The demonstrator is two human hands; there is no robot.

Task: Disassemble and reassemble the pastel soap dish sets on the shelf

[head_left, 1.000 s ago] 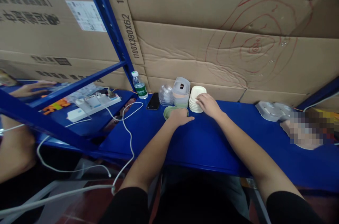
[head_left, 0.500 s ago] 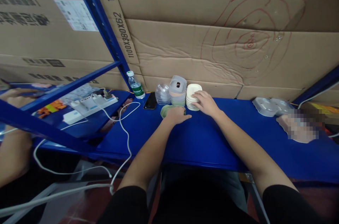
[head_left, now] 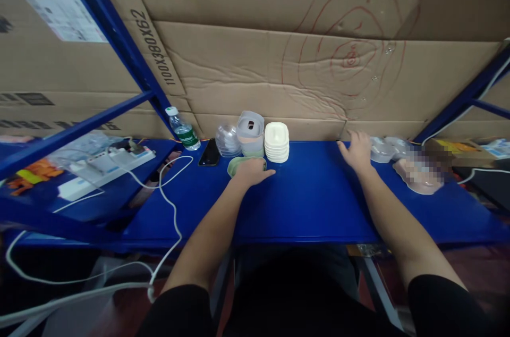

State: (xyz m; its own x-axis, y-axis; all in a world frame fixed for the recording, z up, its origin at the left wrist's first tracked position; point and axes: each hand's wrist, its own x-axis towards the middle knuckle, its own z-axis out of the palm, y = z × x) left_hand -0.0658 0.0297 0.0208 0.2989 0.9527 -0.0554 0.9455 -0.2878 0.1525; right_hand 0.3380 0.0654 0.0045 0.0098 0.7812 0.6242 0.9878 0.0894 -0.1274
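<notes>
My left hand [head_left: 250,171] rests over a green dish [head_left: 235,165] on the blue table, its thumb pointing right; whether the fingers grip the dish is hidden. Right behind it stands a stack of grey, pink and green containers [head_left: 251,132], with clear plastic bowls [head_left: 228,141] at its left. A stack of cream containers [head_left: 277,142] is at its right. My right hand [head_left: 357,151] hovers or rests near the table's back edge, fingers apart and holding nothing, just left of some clear plastic packaging [head_left: 381,150].
A water bottle [head_left: 183,128] and a black phone [head_left: 209,153] are at the back left. White cables [head_left: 174,209] run over the table's left part from a power strip [head_left: 107,169]. Blue posts stand at both sides; a pinkish tray [head_left: 418,177] lies right.
My right hand has left the cream stack and moved right, near the clear packaging. My left hand stays at the green dish. The camera view has shifted to the right.
</notes>
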